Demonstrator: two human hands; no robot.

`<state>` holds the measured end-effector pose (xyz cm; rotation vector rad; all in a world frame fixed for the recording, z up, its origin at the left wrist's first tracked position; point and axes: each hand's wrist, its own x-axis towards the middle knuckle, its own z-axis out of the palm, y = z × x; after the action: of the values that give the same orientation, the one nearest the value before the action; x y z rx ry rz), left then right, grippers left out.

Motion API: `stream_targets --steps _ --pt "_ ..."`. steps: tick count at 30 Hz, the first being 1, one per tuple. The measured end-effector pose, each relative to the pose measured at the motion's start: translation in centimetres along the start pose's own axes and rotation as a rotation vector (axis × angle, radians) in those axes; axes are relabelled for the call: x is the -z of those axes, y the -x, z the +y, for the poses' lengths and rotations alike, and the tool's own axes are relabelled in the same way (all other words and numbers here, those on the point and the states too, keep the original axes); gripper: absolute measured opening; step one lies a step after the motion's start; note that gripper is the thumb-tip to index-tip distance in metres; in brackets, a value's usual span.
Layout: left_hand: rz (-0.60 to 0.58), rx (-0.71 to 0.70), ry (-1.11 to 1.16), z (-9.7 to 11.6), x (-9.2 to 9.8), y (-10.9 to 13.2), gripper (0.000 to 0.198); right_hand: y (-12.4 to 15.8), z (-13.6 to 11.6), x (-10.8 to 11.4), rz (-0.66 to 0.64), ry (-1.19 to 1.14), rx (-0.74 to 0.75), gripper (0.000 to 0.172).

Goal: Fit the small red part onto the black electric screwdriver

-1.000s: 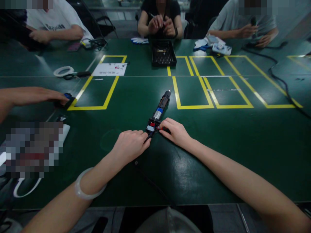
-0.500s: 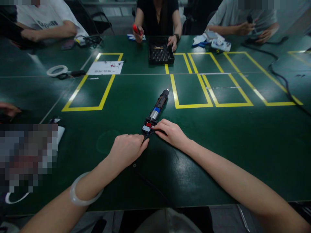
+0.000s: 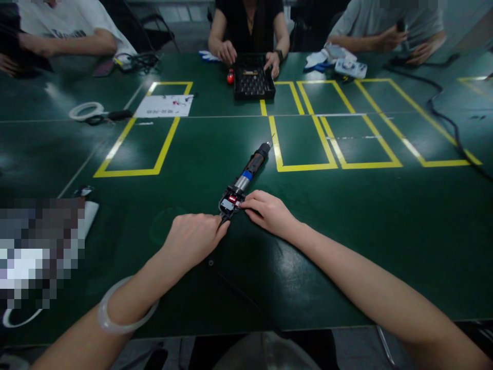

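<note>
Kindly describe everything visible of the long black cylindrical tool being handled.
The long black cylindrical tool lies slanted on the green table, thin tip pointing away. Its opened casing shows a silvery metallic cylinder, blue band, and red and pale parts. The left hand grips its near end; the right hand seems to touch its side.

You find no lettering here that reads for certain. On the white sheet (image 3: 164, 105) at the far left of your counter (image 3: 404, 221), you see a row of dark characters along the near edge, too small to make out. Dark print crosses the white shirt (image 3: 77, 15) of the person at far left, too blurred for you to read.
</note>
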<state>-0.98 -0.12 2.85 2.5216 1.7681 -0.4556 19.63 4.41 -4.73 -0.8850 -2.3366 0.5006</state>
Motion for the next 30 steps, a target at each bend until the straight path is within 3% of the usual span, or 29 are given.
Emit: stream_targets --steps 10,19,26,30 --pt "0.051 0.012 0.0 -0.8 -0.2 0.3 0.054 0.1 0.0 0.2 -0.04 0.022 0.028 0.032" --pt "-0.085 0.026 0.024 -2.4 0.0 0.3 0.059 -0.1 -0.4 0.4 -0.101 0.089 0.05 0.04" --pt "-0.179 -0.205 0.154 -5.0 -0.3 -0.1 0.037 -0.1 -0.4 0.4 -0.12 0.088 0.055 0.042" --pt "-0.234 -0.26 0.298 -5.6 -0.5 -0.6 0.043 -0.1 -0.3 0.4 -0.134 0.101 0.068 0.044"
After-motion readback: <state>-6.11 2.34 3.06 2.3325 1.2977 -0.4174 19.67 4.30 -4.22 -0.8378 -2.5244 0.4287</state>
